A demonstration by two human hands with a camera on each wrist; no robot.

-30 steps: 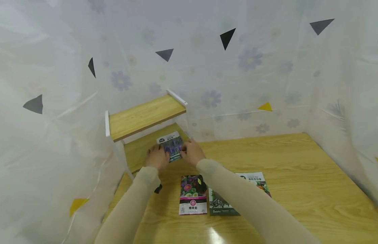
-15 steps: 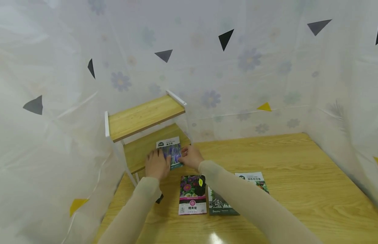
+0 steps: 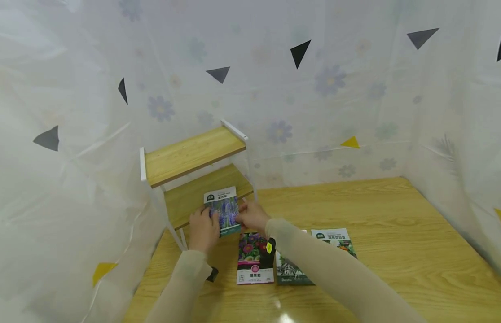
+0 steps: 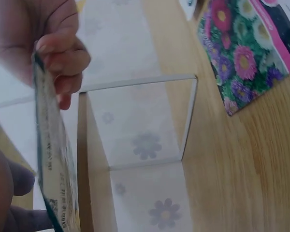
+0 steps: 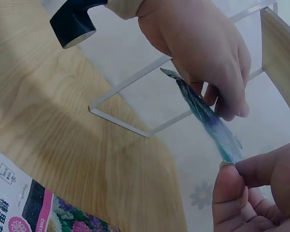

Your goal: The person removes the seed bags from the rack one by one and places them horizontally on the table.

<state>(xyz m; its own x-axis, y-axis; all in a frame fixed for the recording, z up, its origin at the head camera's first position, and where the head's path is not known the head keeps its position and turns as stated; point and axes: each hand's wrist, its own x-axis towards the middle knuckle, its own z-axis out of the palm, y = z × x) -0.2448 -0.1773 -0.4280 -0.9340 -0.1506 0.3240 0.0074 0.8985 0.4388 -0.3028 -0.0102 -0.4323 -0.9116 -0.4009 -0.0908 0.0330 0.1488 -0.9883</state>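
A seed packet (image 3: pixel 226 205) with purple flowers and a white top tilts in front of the lower board of a small wooden shelf (image 3: pixel 195 154). My left hand (image 3: pixel 204 231) grips its left side, and my right hand (image 3: pixel 252 216) pinches its right edge. Seen edge-on in the right wrist view, the packet (image 5: pixel 208 121) spans between the two hands, with the right thumb and fingers (image 5: pixel 227 193) on its near end. In the left wrist view its printed back (image 4: pixel 53 159) shows; part of the left hand's grip is hidden there.
A pink-banded flower seed packet (image 3: pixel 255 265) lies on the wooden table (image 3: pixel 396 251) below the hands. To its right lie a green-bottomed packet (image 3: pixel 291 274) and a white-topped packet (image 3: pixel 333 234), partly covered by the right sleeve. White floral sheeting surrounds the table.
The purple-flower packet has come down and towards me from the lower shelf board, with both hands on it. The shelf and the packets on the table stay put.
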